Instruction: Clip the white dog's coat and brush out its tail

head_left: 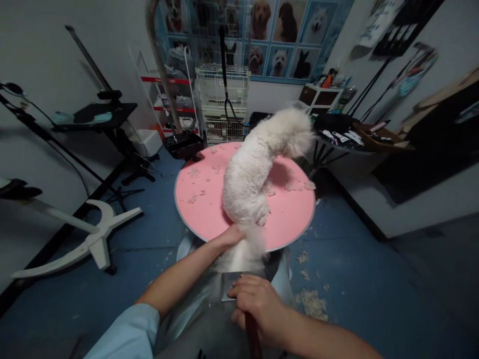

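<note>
A white fluffy dog point(249, 172) stands on a round pink grooming table point(202, 219), its rear toward me and its head turned to the right. My left hand point(232, 236) is closed around the base of the dog's tail point(245, 254), whose long hair hangs over the table's near edge. In my right hand point(258, 301) is a slicker brush point(229, 285) with a flat rectangular head and a dark red handle. The brush head is just below the tail hair, slightly blurred; I cannot tell whether its pins touch the hair.
Clipped fur point(193, 173) lies in tufts on the table, and more fur point(312, 304) is on the blue floor. A metal grooming arm point(164, 70) rises at the table's left, with a black loop point(226, 94) hanging behind the dog. Tools lie on a side table point(340, 144) at right.
</note>
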`<action>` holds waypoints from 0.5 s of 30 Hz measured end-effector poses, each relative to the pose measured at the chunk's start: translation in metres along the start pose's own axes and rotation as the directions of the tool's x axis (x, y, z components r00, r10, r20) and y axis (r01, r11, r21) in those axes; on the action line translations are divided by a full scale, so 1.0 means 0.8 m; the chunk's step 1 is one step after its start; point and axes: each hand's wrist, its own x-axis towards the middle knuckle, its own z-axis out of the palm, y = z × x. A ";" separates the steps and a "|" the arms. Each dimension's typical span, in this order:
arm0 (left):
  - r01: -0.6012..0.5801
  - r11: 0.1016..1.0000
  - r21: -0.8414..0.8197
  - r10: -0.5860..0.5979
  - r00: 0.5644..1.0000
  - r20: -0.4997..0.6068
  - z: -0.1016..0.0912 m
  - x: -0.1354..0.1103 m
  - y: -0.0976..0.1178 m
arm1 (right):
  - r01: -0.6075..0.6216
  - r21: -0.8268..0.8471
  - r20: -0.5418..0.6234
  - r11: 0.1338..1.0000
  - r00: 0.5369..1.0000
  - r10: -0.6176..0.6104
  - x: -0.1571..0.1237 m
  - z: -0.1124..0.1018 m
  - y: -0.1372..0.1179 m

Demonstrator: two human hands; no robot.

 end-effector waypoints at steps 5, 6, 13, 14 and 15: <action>0.063 0.996 0.058 -0.065 0.997 0.030 0.001 0.001 0.000 | 0.082 0.127 0.057 0.989 0.994 -0.090 -0.018 -0.013 -0.011; 0.063 0.997 0.052 -0.065 0.998 0.028 0.000 0.002 0.002 | 0.151 0.185 0.077 0.971 0.983 -0.168 -0.019 -0.012 -0.009; 0.382 0.918 -0.109 -0.343 0.901 0.266 -0.011 0.009 0.016 | -0.040 -0.170 -0.117 0.985 0.993 0.020 0.008 -0.006 0.034; 0.381 0.917 -0.118 -0.342 0.903 0.260 -0.011 0.009 0.016 | -0.074 -0.218 -0.130 0.973 0.990 0.047 0.005 0.000 0.034; 0.369 0.921 -0.124 -0.332 0.911 0.246 -0.011 0.008 0.014 | -0.061 -0.237 -0.109 0.970 0.993 0.036 -0.001 0.008 0.031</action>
